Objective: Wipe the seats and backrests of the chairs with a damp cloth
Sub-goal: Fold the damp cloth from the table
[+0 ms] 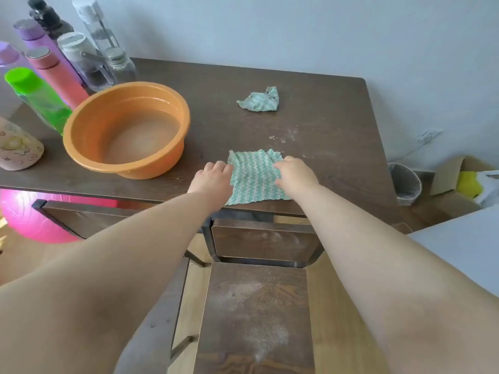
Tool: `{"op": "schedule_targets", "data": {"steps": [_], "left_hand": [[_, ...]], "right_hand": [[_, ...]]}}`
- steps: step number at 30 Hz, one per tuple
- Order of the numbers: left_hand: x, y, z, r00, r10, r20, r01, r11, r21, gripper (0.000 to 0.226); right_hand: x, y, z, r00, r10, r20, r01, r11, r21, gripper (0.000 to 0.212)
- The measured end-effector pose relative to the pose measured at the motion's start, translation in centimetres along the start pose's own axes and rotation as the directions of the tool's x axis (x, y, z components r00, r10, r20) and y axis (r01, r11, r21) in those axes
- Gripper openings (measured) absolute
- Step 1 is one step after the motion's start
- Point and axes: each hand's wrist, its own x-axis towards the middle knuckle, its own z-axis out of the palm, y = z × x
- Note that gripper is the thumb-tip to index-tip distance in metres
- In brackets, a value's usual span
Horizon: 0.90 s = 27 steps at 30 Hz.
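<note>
A green-and-white striped cloth (pixel 255 175) lies spread flat at the front edge of the dark wooden table (pixel 324 125). My left hand (pixel 213 178) holds its left edge and my right hand (pixel 293 174) holds its right side, fingers curled on the fabric. A second, crumpled green cloth (pixel 259 99) lies farther back on the table. Below the table stands a dark wooden chair: its backrest (pixel 263 242) is dusty and its seat (pixel 256 314) carries white powdery dust.
An orange basin (pixel 81 122) with water stands left of the cloth. Several bottles (pixel 51 76) crowd the table's back left. A second chair (pixel 81 220) is at left, a pink ball (pixel 24 211) under the table, a bin (pixel 405 182) and cardboard box (pixel 448 176) right.
</note>
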Motion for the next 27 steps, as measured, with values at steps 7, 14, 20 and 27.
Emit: {"op": "schedule_targets", "data": {"steps": [7,14,20,27], "left_hand": [[4.7,0.2,2.4,0.999,0.05,0.015,-0.05,0.998,0.038,0.046],[6.0,-0.6,4.1,1.0,0.013,0.008,-0.013,1.0,-0.019,0.041],[5.9,-0.9,4.7,0.999,-0.021,-0.049,0.015,0.993,-0.114,0.028],[5.2,-0.9,4.2,0.996,-0.06,-0.067,0.052,0.991,-0.12,0.019]], "right_hand": [[4.2,1.3,3.1,1.0,0.024,0.02,-0.024,1.0,-0.005,0.034],[5.2,3.3,4.3,0.999,0.03,-0.019,-0.027,0.989,0.143,0.035],[5.4,4.0,4.1,0.999,0.028,-0.032,-0.019,0.971,0.24,0.034],[4.6,3.3,3.7,0.998,0.037,-0.041,-0.03,0.988,0.149,0.012]]}}
